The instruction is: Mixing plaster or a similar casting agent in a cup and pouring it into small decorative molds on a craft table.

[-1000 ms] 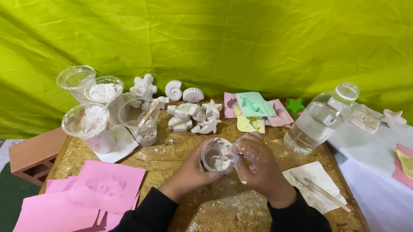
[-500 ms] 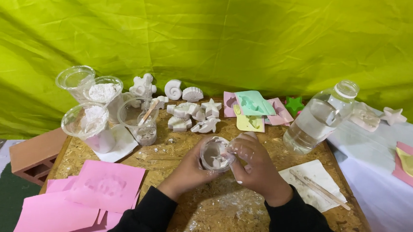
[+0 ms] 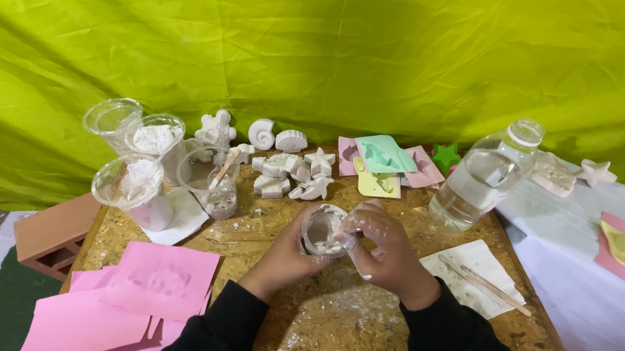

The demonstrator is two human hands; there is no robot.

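Both hands, left and right, grip a tilted cup (white bits inside), so a slipping finger could spill it onto the table.

This is looking like a small craft workshop for casting plaster, set up in a simple, improvised way. A yellow-green cloth is hanging as the back wall, and a rough chipboard table is serving as the workbench. White cast figures in shell and star shapes are lying in a group, coloured moulds are resting beside them, and clear cups of white powder are standing at the left. A water bottle and pink paper sheets are lying nearby.
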